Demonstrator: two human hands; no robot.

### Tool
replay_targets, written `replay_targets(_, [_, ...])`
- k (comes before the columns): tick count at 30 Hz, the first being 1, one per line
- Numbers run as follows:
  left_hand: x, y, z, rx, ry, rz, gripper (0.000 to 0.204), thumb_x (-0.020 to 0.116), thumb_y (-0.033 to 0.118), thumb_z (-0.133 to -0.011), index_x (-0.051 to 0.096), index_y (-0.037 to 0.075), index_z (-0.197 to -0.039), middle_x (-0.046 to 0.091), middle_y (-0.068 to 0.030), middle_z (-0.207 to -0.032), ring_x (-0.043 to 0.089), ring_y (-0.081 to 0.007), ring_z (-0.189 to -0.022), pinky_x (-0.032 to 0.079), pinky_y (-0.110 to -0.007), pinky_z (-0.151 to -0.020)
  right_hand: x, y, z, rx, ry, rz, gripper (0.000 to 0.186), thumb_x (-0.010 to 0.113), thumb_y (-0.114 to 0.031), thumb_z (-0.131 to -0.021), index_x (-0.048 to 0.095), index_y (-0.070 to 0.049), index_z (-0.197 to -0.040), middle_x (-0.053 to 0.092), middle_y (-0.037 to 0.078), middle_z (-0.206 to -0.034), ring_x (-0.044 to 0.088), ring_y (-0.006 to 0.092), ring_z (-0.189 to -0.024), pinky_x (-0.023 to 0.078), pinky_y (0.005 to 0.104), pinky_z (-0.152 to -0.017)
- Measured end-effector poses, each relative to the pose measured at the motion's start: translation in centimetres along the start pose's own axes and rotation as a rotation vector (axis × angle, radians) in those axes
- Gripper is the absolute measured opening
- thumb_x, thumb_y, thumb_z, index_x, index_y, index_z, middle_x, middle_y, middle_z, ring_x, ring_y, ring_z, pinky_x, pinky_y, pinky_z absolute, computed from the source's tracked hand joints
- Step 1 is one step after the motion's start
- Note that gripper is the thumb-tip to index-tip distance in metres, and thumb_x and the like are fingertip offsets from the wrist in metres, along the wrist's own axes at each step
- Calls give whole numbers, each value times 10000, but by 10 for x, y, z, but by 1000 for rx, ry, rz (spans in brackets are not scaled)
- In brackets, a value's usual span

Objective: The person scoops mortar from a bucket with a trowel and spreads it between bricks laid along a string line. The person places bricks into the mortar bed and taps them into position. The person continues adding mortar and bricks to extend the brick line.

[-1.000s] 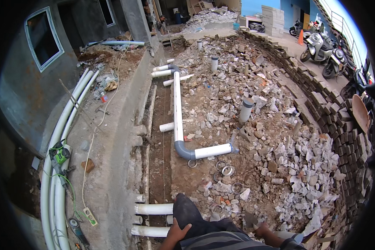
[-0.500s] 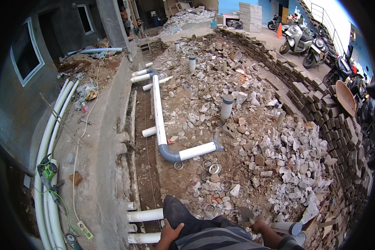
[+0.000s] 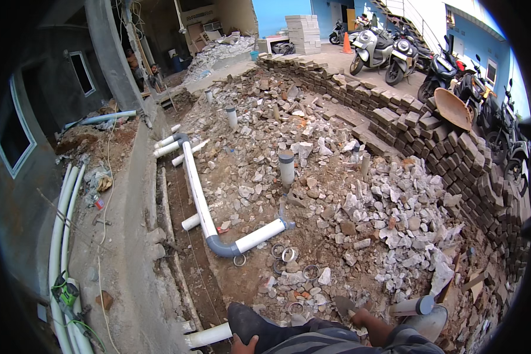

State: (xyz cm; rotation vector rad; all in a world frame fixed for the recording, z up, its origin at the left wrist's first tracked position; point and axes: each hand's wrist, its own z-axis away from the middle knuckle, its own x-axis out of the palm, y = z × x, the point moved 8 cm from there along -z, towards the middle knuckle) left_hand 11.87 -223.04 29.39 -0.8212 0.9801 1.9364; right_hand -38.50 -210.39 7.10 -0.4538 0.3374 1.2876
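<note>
At the lower edge my left hand (image 3: 243, 343) rests on my bent dark-clad knee (image 3: 251, 324), its thumb spread away from the fingers. My right hand (image 3: 366, 318) is closed round the handle of a small trowel (image 3: 344, 307), whose blade points up and left over the rubble. Just right of that hand lies a white pipe with a grey cap (image 3: 412, 306), beside a pale rounded object (image 3: 428, 325). Ahead of me a white pipe run (image 3: 197, 186) with grey elbows (image 3: 221, 246) lies along the trench, and several cut pipe rings (image 3: 289, 254) are scattered near its end.
Broken concrete (image 3: 389, 218) covers the ground ahead and right. A capped upright pipe (image 3: 286, 171) stands in it. Stacked paving blocks (image 3: 442, 135) curve along the right, with parked motorbikes (image 3: 371, 47) behind. To the left are a concrete ledge (image 3: 130, 248), long pipes (image 3: 59, 236) and a green power tool (image 3: 66, 293).
The view has swung right and tipped up, so the pipe run sits further left and lower. My left hand stays on the knee; the trowel remains in my right hand.
</note>
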Motion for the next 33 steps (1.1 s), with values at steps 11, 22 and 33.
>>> replay_targets(11, [-55,104,-24,269,-217,424,425,700,325,-944,697,-5,-1210,744,-142,-1086,716,-215,-952,556,-326,-851,-111,-81,70,222,297,-633,543,729,-444,-784,733,6,-1088,699,283,-1117,667,405,-1101,512,445,-975])
replay_targets(22, [6,142,-8,130,-354,1424,450,597,381,-1021,674,-38,-1167,716,-112,-1067,670,-182,-915,541,-315,-823,-258,-319,205,-805,410,-520,574,794,-314,-854,626,-43,-1332,691,178,-1224,667,265,-1134,514,361,-979])
replay_targets(33, [22,-16,-9,-319,149,1489,398,599,326,-1020,640,-62,-943,696,-195,-934,708,-313,-845,598,-405,-798,-442,-177,535,-1557,1560,-879,1023,644,-598,-911,171,2,-1591,593,266,-1319,632,337,-1148,560,461,-938])
